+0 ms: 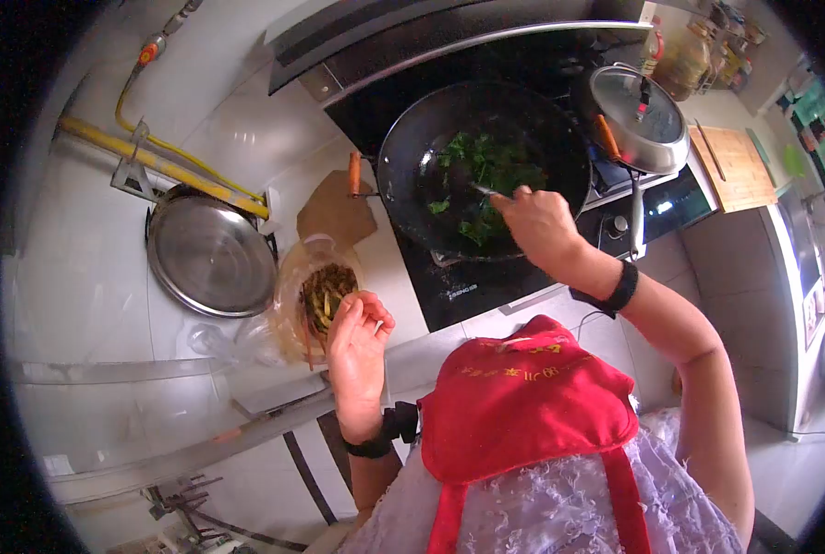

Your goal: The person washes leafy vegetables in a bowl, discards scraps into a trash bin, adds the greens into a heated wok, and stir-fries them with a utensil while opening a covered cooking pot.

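My right hand (544, 229) is closed round the handle of a utensil (486, 190) whose metal part points into a large black wok (403, 185). Chopped green leaves (477, 166) lie in the wok, on the stove. At the lower left, my left hand (359, 346) is raised palm up with its fingers loosely apart, holding nothing. Just beyond its fingertips, brown and yellowish food (327, 294) sits in a bag-lined bowl (288, 300); the hand overlaps its edge in view.
A lidded pan (648, 120) stands right of the wok, its handle towards me. A wooden board (731, 166) and bottles (690, 60) are farther right. On the left are a steel pot lid (211, 254), a yellow pipe (154, 162) and the wok's orange side handle (354, 174).
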`<control>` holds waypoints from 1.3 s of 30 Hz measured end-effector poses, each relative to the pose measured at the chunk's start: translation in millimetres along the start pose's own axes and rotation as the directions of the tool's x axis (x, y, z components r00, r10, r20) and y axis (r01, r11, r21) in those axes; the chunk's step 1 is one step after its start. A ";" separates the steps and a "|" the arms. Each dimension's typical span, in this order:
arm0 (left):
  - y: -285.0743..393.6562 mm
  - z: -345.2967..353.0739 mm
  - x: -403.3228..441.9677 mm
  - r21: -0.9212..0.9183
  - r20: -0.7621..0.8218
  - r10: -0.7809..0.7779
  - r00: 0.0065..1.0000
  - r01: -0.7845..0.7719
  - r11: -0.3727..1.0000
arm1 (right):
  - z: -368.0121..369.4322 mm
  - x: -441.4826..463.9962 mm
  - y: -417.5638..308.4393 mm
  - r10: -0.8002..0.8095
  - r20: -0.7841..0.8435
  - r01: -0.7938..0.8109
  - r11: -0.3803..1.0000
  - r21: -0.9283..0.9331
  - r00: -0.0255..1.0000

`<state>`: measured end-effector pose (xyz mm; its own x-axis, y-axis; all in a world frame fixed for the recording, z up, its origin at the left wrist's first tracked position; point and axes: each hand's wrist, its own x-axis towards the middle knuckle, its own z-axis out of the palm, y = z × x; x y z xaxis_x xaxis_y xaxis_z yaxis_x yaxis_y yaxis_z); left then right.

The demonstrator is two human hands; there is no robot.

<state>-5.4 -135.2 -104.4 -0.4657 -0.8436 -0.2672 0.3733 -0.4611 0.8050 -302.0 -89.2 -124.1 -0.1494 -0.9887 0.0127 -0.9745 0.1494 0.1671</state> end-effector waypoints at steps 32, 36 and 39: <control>-2.6 2.3 3.9 0.046 0.032 -0.018 0.999 0.016 0.999 | -38.6 -50.3 48.5 0.166 0.022 -0.166 0.986 0.004 0.986; -4.4 0.7 4.2 0.026 0.023 -0.013 1.000 0.013 1.000 | -19.7 -34.4 77.0 0.276 -0.103 -0.245 0.939 0.240 0.956; -4.4 -0.6 4.6 0.027 0.026 -0.024 0.999 0.023 0.999 | 3.1 -31.8 65.9 0.215 0.137 -0.244 0.934 0.262 0.967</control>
<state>-8.7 -137.2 -109.6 -0.4951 -0.8250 -0.2724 0.3405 -0.4727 0.8128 -362.0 -47.9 -116.6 -0.3767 -0.9222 -0.0873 -0.9171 0.3845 -0.1050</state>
